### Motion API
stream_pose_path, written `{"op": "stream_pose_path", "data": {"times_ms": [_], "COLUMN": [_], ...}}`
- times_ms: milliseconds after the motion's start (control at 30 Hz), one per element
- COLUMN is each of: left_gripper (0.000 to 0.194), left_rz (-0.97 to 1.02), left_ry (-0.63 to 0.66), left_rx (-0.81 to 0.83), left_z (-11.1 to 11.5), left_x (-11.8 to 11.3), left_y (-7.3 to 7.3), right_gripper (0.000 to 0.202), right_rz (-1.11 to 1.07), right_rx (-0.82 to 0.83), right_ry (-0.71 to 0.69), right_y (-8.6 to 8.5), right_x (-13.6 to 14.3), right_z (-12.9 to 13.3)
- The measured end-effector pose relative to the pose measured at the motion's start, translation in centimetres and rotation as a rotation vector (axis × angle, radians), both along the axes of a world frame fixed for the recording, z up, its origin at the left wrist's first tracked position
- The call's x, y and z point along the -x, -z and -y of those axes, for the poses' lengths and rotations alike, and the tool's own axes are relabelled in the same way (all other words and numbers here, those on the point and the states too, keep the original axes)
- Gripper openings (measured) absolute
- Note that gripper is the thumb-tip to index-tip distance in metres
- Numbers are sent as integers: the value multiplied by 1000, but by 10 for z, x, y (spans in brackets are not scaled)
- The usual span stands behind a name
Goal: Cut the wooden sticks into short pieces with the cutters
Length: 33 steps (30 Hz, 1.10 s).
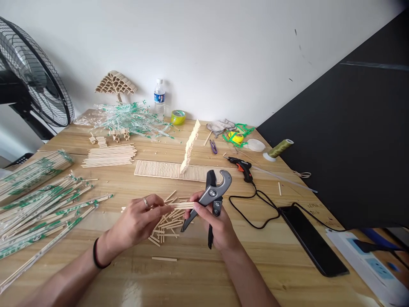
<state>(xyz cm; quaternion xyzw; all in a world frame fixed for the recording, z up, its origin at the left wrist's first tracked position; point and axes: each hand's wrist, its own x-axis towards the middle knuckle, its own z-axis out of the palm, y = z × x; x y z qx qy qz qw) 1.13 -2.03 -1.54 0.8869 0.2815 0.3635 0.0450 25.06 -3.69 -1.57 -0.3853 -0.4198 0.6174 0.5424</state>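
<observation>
Between my two hands lie a few short wooden sticks (182,205), side by side. The fingertips of my left hand (140,219) pinch their left end. My right hand (219,221) has its thumb on their right end and also holds a grey pipe cutter (212,193), its jaws upward and handles hanging down. Beneath my hands is a loose pile of short cut sticks (172,224). Beyond them a flat panel of sticks (156,169) lies on the table, with a narrow stick wall (191,147) standing on it.
A glue gun (241,167) with its cable and a black phone (313,241) are at the right. Wrapped chopsticks (47,213) cover the left side. Plastic wrappers (128,119), a bottle (159,98) and green tape (178,117) stand at the back; a fan (38,76) is far left.
</observation>
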Motion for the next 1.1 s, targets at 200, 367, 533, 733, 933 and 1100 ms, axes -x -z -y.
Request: {"op": "stream_pose_path", "data": {"times_ms": [200,367,533,733,933,1100], "left_gripper": [33,35,37,38,40,35], "left_rz": [-6,-4,-10,2,-14,-25], "left_ry": [-2,-1,19,5,35,14], "left_rx": [10,0,18,51,55,39], "left_z": [1,1,1,2,2,1], "left_x": [0,0,-1,-1,1,0], "left_y": [0,-1,1,4,2,1], "right_gripper": [30,28,28,27,21,18], "right_rz": [-99,-77,-61,-82,-82,-131], "right_rx": [20,34,58,81,73,87], "right_ry": [-65,-79,-133,-164,-121,-74], "right_y": [5,0,-3,-3,-2,3], "right_x": [-4,-5,-7,-8,-6,-5], "right_z": [-2,-1,-3,-3,-2,-2]}}
